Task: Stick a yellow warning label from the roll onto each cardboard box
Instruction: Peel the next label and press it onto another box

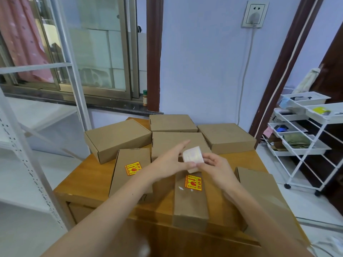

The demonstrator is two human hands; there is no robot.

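Several brown cardboard boxes lie on a wooden table (83,173). The front-left box (128,180) and the front-middle box (191,203) each carry a yellow warning label (133,168) (193,183). Above the middle of the table my right hand (217,170) holds the white label roll (193,158). My left hand (172,160) pinches at the roll's lower edge with thumb and a finger, the index finger stretched out over the plain middle box (178,141). Plain boxes lie at the back left (117,138), back (172,123), back right (226,136) and front right (259,184).
A white wheeled cart (306,141) with trays of small items stands to the right. A white metal shelf frame (22,145) stands at the left. Behind are a window sill with a small bottle (145,98) and a wall socket with a cable (254,14).
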